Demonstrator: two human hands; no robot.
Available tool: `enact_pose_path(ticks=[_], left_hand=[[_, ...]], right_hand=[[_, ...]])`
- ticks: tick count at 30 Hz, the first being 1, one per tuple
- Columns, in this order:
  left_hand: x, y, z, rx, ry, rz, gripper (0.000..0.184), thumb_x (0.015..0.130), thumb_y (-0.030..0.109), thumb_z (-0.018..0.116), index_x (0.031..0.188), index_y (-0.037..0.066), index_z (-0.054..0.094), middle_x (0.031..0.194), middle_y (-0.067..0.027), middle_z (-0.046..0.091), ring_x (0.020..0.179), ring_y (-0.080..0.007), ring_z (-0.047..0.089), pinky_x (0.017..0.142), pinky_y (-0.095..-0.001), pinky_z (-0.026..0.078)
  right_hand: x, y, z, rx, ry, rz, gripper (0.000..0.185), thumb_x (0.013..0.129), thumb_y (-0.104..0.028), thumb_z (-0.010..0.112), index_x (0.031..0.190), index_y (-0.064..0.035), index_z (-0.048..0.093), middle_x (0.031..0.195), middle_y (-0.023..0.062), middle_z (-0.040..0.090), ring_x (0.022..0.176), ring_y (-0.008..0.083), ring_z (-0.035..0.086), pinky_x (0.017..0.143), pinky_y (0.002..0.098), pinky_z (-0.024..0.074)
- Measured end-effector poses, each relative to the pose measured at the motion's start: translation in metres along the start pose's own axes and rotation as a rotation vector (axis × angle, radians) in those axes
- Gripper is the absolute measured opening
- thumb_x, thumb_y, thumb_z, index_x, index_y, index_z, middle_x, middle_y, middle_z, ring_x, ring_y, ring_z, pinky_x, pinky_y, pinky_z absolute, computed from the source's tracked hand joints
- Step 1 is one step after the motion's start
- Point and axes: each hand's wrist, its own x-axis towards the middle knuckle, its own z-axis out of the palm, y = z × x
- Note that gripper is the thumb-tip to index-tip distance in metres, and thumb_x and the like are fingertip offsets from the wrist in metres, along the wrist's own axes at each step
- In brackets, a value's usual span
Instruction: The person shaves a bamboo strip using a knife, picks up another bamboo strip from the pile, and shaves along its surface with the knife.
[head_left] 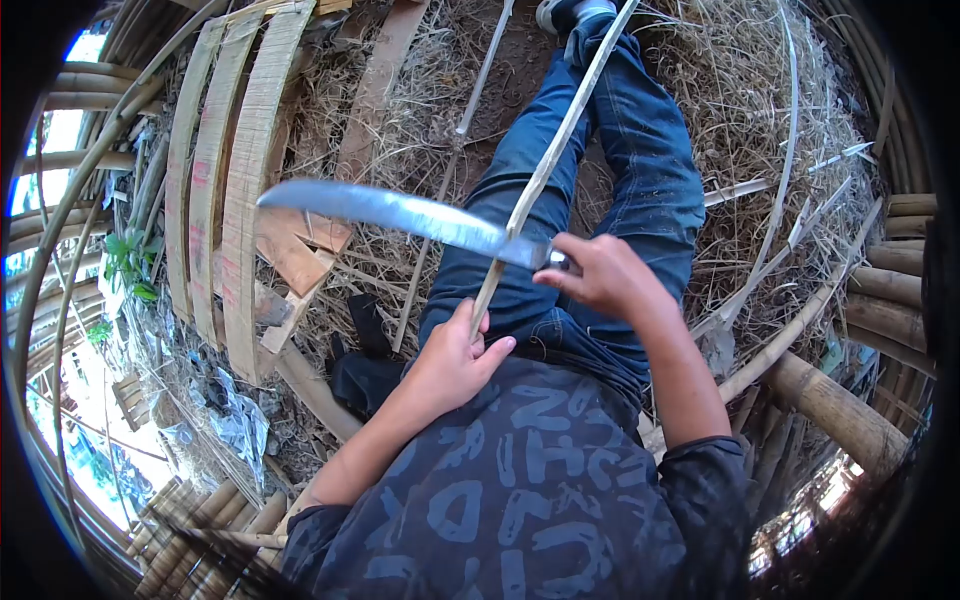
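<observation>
My right hand (602, 273) is wrapped round the handle of a large knife (385, 210) with a long, broad blade pointing left. The blade lies across a long, thin bamboo strip (556, 150) over my thighs; whether it cuts in cannot be told. My left hand (458, 352) grips the strip's near end close to my waist, thumb stretched out to the right. From there the strip runs up between my legs (640, 180) and out past my feet at the top of the view.
Wooden planks (255, 190) and a broken board piece (292, 250) lie to the left. Dry straw (735, 100) covers the ground around my legs. A thick bamboo pole (838, 412) lies at the right, by stacked bamboo (890, 290). Another thin stick (484, 70) lies left of my legs.
</observation>
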Motion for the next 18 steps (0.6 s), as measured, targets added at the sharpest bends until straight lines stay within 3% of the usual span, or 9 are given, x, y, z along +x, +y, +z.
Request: enact_pose_path(ticks=[2,10,13,18], left_hand=[[-0.004,-0.002,-0.004,0.007,0.01,-0.023,0.029,0.088,0.014,0.07,0.095,0.002,0.044,0.069,0.0018,0.038,0.059,-0.0056,0.034,0.051,-0.0239,0.033],[-0.001,-0.006,-0.021,0.067,0.05,-0.011,0.027,0.087,0.013,0.071,0.092,0.003,0.045,0.065,0.0023,0.038,0.059,-0.0063,0.035,0.053,-0.0241,0.034],[-0.002,-0.005,-0.025,0.078,0.039,0.001,0.028,0.087,0.013,0.071,0.093,0.003,0.045,0.065,0.0025,0.037,0.059,-0.0064,0.034,0.052,-0.0242,0.033],[0.001,-0.007,-0.011,-0.019,-0.031,-0.025,0.03,0.087,0.013,0.071,0.095,0.003,0.044,0.068,0.003,0.036,0.059,-0.0055,0.034,0.051,-0.0237,0.032]], right_hand=[[0.007,0.003,-0.009,0.009,-0.065,0.083,0.047,0.087,-0.052,0.063,0.089,-0.0053,0.06,0.067,0.0209,0.063,0.071,0.0439,0.062,0.063,0.0498,0.0479],[-0.008,0.033,-0.011,-0.078,0.015,0.021,0.048,0.084,-0.053,0.066,0.089,-0.0054,0.06,0.068,0.0198,0.063,0.073,0.0423,0.062,0.062,0.0485,0.0469],[-0.015,0.039,-0.025,-0.065,0.03,0.244,0.046,0.084,-0.049,0.068,0.094,-0.0052,0.062,0.065,0.0186,0.061,0.069,0.0423,0.06,0.06,0.0467,0.0452],[-0.02,0.06,-0.035,-0.017,0.121,0.328,0.046,0.086,-0.048,0.067,0.093,-0.0025,0.061,0.065,0.0202,0.06,0.069,0.0442,0.059,0.06,0.0473,0.0447]])
